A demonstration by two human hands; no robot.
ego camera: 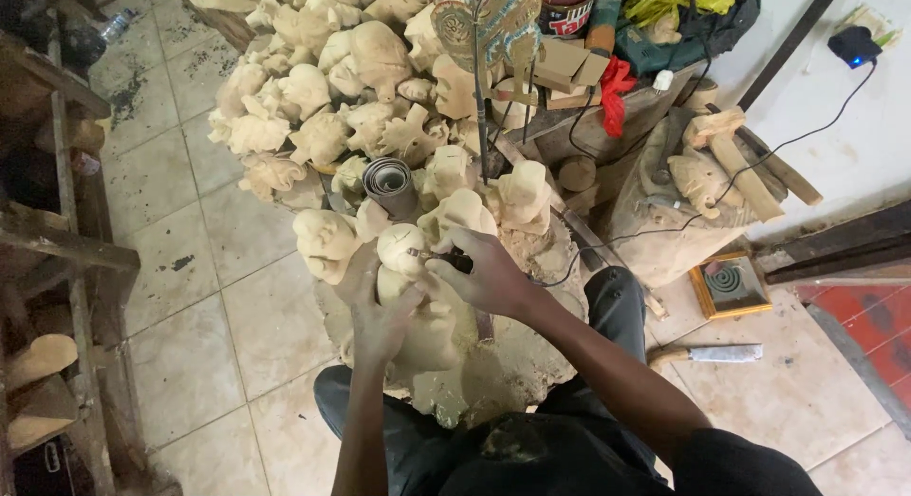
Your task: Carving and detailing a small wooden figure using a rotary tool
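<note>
- Nearest to us, our dark-trousered knees frame a pale, dust-covered wooden block [493, 382] that serves as the bench.
- Our left hand [380, 320] wraps around an unfinished carved wooden head [406, 297] and steadies it upright near the middle of the bench; the fingers are closed on the lower half of the carving.
- Our right hand [484, 273] is closed on a small dark-handled carving tool [446, 259], whose tip touches the upper right side of the carved head.
- Just beyond the hands, at the far edge of the bench, several more pale carved heads [327, 235] stand close together, some touching one another.
- Between them sits a grey roll of sandpaper [387, 181], on end.
- Farther off, a big heap of unfinished carvings [323, 88] rises above the tiled floor [190, 297].
- To the right, a knife with a wooden handle [707, 354] lies on the floor, near a small framed tray holding a green coil [729, 283].
- A thin black cable [759, 159] runs from the bench side up to a charger [854, 45] at the far right wall.
- At the left edge stands a rough wooden rack [66, 240].
</note>
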